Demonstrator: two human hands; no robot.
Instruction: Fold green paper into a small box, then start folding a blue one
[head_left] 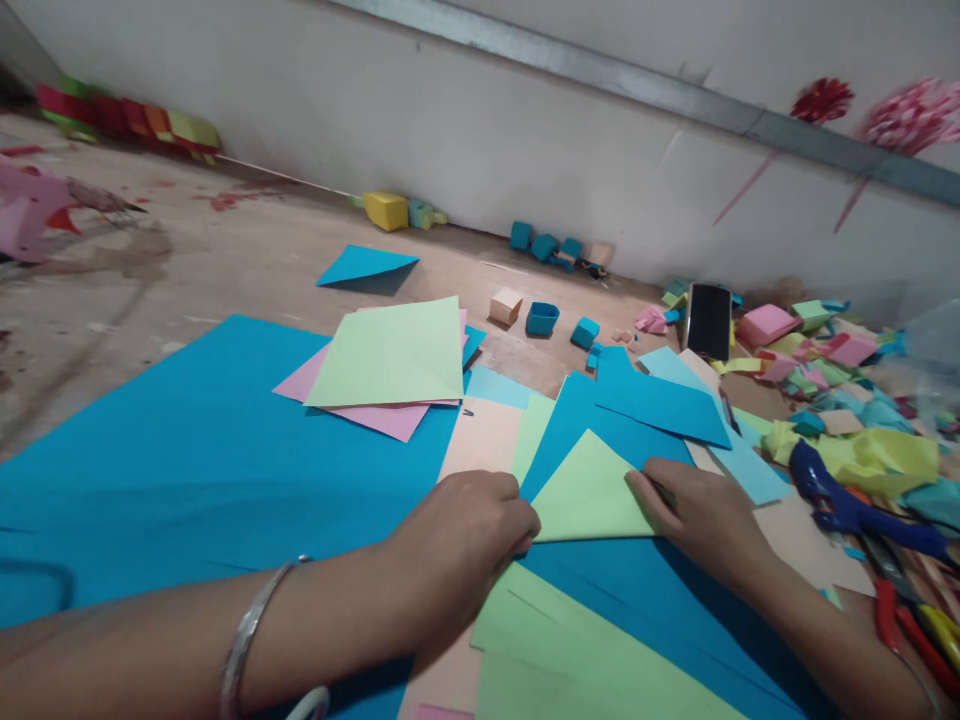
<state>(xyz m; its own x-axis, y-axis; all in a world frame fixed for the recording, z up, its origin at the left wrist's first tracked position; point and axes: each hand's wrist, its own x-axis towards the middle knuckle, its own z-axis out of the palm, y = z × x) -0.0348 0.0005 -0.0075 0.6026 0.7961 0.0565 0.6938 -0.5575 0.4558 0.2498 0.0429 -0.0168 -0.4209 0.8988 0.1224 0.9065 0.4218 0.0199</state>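
Note:
A folded light green sheet of paper [589,495], triangular in shape, is held between my two hands above a blue sheet. My left hand [476,520] is closed on its left corner, the fingers curled. At the right corner my right hand [690,505] pinches the paper between thumb and fingers. Beneath my left hand runs a peach paper strip [480,440]. More light green paper [592,650] lies nearest me. A stack topped by a light green square [394,355], with pink squares under it, rests on a large blue sheet [187,430].
Small folded paper boxes [542,318] stand near the wall. At right are a dark phone [708,320], heaped paper pieces [847,350], a blue-handled tool [862,510] and red-handled pliers [889,610]. A folded blue paper [367,266] lies farther back. A pink object [26,210] sits far left.

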